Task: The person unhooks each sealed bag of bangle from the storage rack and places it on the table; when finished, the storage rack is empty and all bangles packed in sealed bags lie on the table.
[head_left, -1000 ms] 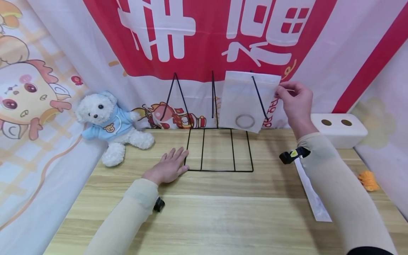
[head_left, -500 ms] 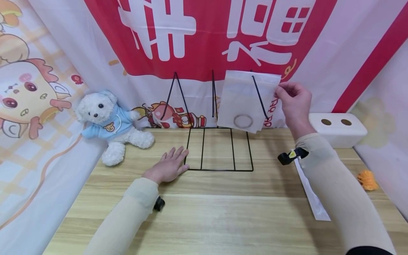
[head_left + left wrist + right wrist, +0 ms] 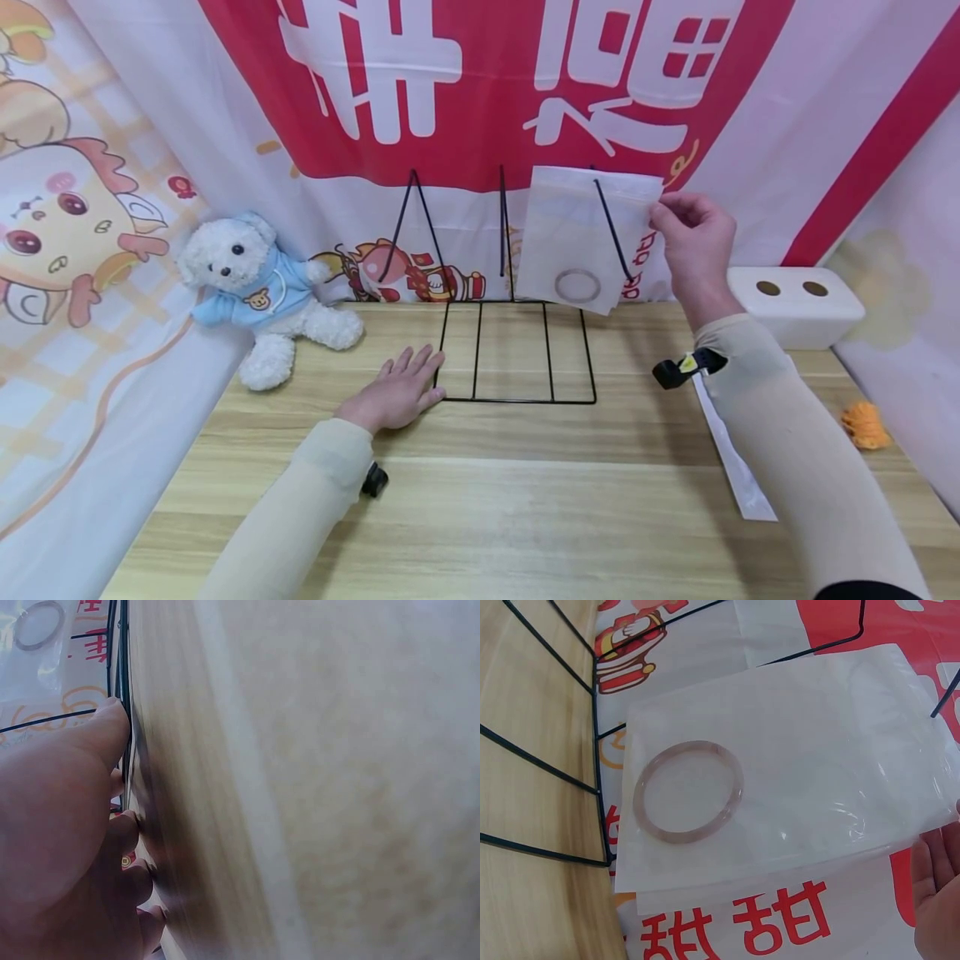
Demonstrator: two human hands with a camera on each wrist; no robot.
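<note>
A black wire display rack (image 3: 517,402) stands on the wooden table against the cloth backdrop. From its right-hand hook hangs a translucent white plastic bag (image 3: 558,225) with a pale pink bangle (image 3: 737,780) showing through near its bottom; a second bag layer peeks out behind. My right hand (image 3: 697,242) pinches the bag's upper right edge between thumb and index finger. Palm down on the table, my left hand (image 3: 397,392) lies flat with straight fingers, thumb and fingertips at the left bar of the rack's base.
A white plush bear (image 3: 232,250) in a light blue hoodie sits left of the rack. At the right are a white box (image 3: 795,308) with two holes, a white strip (image 3: 738,467) partly under my right forearm, and an orange bundle (image 3: 866,425).
The bag's lower end has swung slightly left and then back right. My right hand keeps its pinch with barely any movement, and my left hand stays in place.
</note>
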